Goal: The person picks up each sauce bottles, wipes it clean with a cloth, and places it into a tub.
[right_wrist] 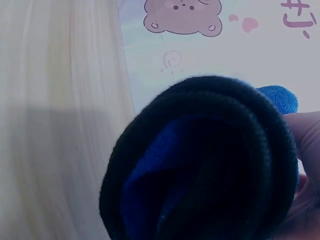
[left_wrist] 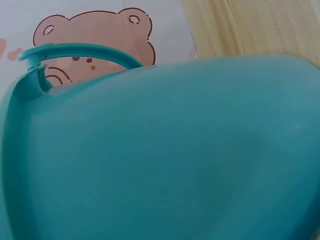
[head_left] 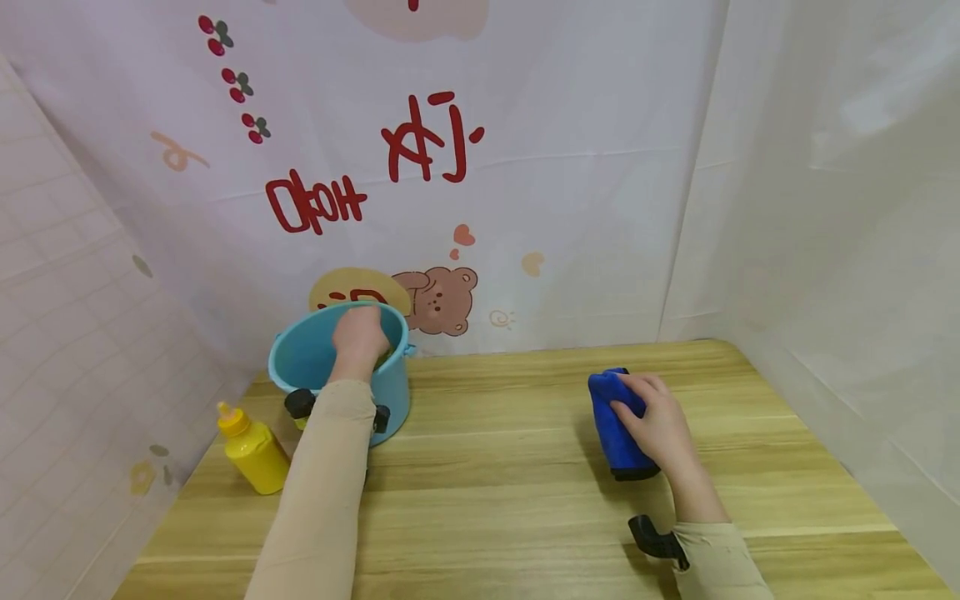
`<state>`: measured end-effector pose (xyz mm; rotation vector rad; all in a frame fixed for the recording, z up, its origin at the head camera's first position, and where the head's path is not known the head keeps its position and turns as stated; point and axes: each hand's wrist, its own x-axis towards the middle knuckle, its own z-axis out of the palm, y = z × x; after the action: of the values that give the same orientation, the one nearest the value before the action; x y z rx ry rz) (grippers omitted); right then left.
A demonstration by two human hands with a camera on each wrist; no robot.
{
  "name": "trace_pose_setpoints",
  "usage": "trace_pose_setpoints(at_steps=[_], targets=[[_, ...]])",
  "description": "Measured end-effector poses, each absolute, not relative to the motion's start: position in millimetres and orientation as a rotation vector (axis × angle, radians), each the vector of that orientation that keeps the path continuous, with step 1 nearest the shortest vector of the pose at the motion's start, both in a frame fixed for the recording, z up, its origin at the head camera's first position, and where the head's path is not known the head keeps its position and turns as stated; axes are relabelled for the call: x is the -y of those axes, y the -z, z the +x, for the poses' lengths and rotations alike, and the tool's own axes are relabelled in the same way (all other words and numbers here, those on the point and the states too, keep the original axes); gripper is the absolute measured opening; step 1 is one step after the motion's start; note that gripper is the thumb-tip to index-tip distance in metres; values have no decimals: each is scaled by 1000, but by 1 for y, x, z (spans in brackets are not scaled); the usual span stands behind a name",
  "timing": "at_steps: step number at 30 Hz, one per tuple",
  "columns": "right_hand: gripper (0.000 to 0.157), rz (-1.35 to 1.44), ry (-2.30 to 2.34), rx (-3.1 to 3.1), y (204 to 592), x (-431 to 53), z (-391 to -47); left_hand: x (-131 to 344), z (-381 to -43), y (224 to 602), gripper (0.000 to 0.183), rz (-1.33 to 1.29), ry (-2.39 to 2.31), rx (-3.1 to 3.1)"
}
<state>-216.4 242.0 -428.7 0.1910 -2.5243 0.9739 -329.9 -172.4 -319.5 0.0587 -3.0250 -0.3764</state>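
Note:
My left hand point(head_left: 360, 337) reaches down inside a light blue bucket point(head_left: 392, 396), and its fingertips are hidden. Just beside them, within the bucket, a small olive-coloured patch point(head_left: 386, 357) shows; I cannot tell whether the hand holds it. The left wrist view is mostly filled by the bucket's wall point(left_wrist: 165, 145) and its handle point(left_wrist: 90, 51). On the right, a folded blue cloth point(head_left: 617, 425) with dark edging is pinched between thumb and fingers of my right hand point(head_left: 660, 421). In the right wrist view the cloth's dark, rolled edge point(right_wrist: 195, 105) faces the camera.
Left of the bucket stands a yellow squeeze bottle point(head_left: 257, 454) with a pointed tip. A black-topped thing point(head_left: 300, 403) sits by the left forearm, partly covered by it. Behind the wooden table point(head_left: 487, 467) hangs a printed white sheet point(head_left: 592, 233).

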Motion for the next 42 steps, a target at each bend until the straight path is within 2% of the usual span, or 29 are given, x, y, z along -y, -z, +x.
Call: trace_pose_setpoints(at_steps=[10,26,33,37,42], targets=[[40,192,-968,2530,429,-242,-217,170,-329,326,12,71,388,3027],[40,185,-979,2533,428,-241,-216,165,-327,323,9,118,408,3074],[40,188,-975,2538,429,-239,-214,150,-317,309,17,138,446,2983],[39,194,-972,2526,430,-239,-215,135,-304,300,40,21,406,2911],[39,201,-969,2520,431,-238,-214,120,-289,298,41,-164,374,2822]])
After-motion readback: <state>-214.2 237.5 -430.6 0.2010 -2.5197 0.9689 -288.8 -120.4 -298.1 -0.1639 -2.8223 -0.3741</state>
